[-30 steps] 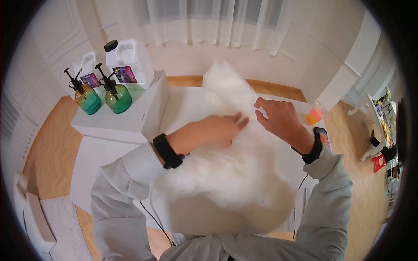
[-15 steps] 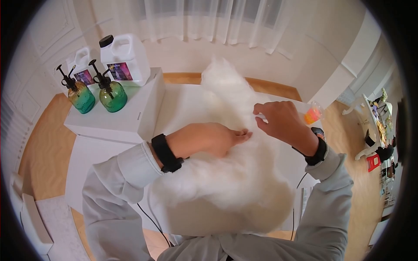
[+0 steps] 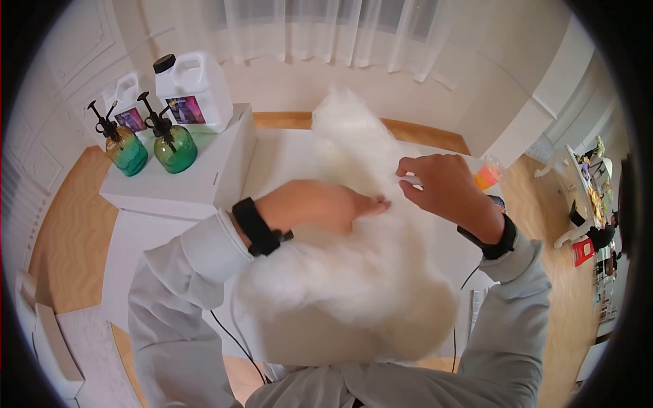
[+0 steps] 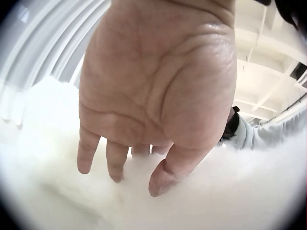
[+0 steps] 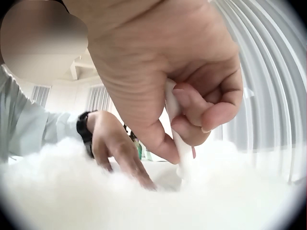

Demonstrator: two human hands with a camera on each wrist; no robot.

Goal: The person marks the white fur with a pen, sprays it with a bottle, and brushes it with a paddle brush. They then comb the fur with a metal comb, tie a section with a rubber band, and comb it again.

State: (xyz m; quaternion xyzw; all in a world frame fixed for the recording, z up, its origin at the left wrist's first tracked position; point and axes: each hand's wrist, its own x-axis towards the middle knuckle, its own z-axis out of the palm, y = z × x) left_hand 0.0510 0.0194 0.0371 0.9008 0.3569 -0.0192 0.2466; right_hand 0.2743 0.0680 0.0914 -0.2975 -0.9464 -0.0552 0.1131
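Note:
A large mass of white fluffy stuffing (image 3: pixel 354 279) spreads over the table's middle and front, with a taller tuft rising at the back. My left hand (image 3: pixel 309 204) is over it, slightly blurred; in the left wrist view the fingers (image 4: pixel 115 160) and thumb reach down loosely with their tips in the fluff. To the right, my right hand (image 3: pixel 442 187) grips a slim white stick (image 5: pixel 180 148) between thumb and curled fingers. In the right wrist view the stick's lower end points down into the stuffing (image 5: pixel 230 196), and the left hand (image 5: pixel 117 143) shows beyond it.
On a white box (image 3: pixel 177 180) at the left stand two green spray bottles (image 3: pixel 175 149) and two white jugs (image 3: pixel 201 92). A clear cup with orange and pink contents (image 3: pixel 487 175) sits at the table's right edge. Dark cables (image 3: pixel 235 343) hang at the front.
My left hand's fingers have drawn together and moved a little toward the front over the stuffing. The right hand keeps its hold on the white stick, almost in place. The head view shifted slightly.

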